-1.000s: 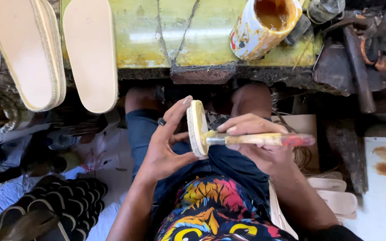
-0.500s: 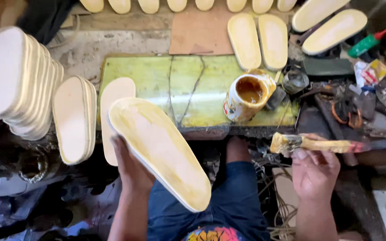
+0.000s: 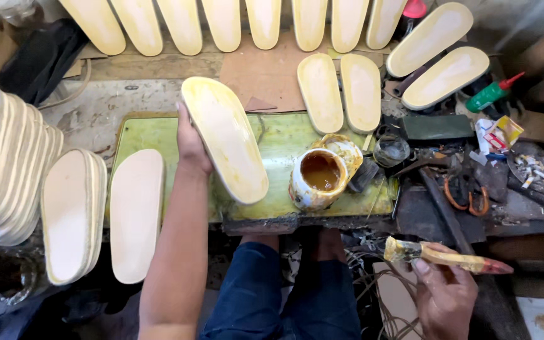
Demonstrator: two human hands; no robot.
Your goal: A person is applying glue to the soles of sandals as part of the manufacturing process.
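Left hand (image 3: pixel 191 146) mid-frame, fingers wrapped round edge of glue-coated sole (image 3: pixel 225 138), held over green board (image 3: pixel 278 148). Right hand (image 3: pixel 443 291) lower right, closed on brush (image 3: pixel 443 255). Glue pot (image 3: pixel 317 177) just right of sole.

Pale yellow, glue-glossed sole (image 3: pixel 225 138). Green, yellow-stained work board (image 3: pixel 284 151). Glue tin (image 3: pixel 319 176) smeared cream-yellow, brown-amber glue inside. Brush (image 3: pixel 445 257): tan wooden handle, reddish tip, yellow-gummed bristles. Stacked soles (image 3: pixel 70 214) off-white, cream edges. Drying soles (image 3: pixel 341 91) pale yellow. Trousers (image 3: pixel 278 296) dark blue. Squeeze bottle (image 3: pixel 491 94) green, red nozzle.
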